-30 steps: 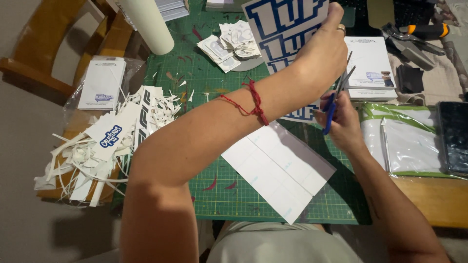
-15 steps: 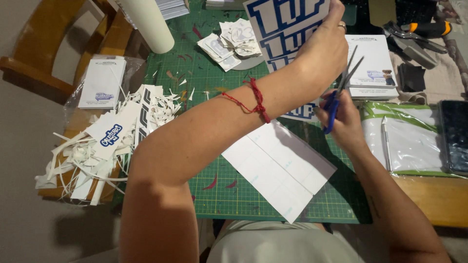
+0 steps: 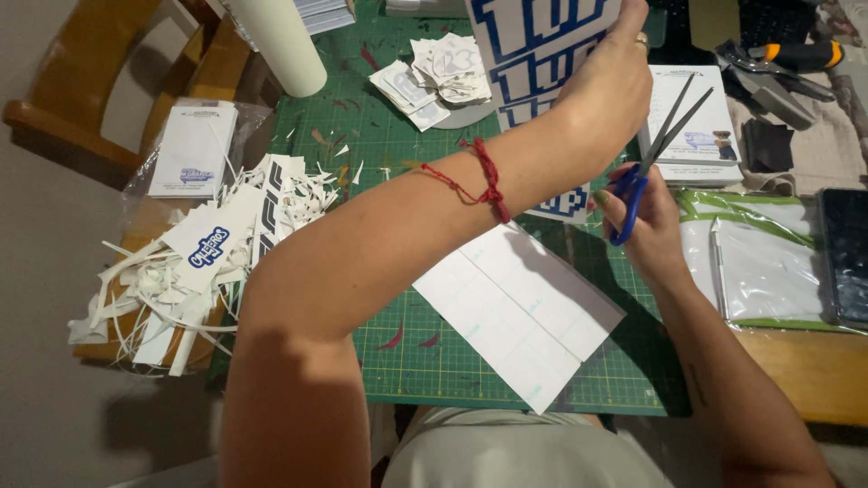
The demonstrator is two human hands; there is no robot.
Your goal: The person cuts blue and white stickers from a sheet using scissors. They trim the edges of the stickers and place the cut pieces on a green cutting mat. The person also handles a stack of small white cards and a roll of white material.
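My left hand (image 3: 604, 83) reaches across my body and grips the right edge of a white sheet with blue block shapes (image 3: 535, 41), held up over the green cutting mat (image 3: 380, 145). A red string bracelet sits on that wrist. Just below and to the right, my right hand (image 3: 644, 217) holds blue-handled scissors (image 3: 653, 155); their blades stand apart and point up and right, beside the sheet. A small blue-and-white piece of the sheet shows under my left forearm.
A white backing sheet (image 3: 520, 312) lies on the mat near me. Paper scraps (image 3: 194, 262) pile at the left by a wooden chair (image 3: 86, 99). A white roll (image 3: 276, 41), cut stickers (image 3: 438, 77), a notepad (image 3: 696, 136), pliers (image 3: 778, 68) and plastic sleeves (image 3: 768, 271) surround the mat.
The scissor blades have opened wider and risen slightly toward the sheet. My left hand has kept its hold on the sheet, shifting only a little.
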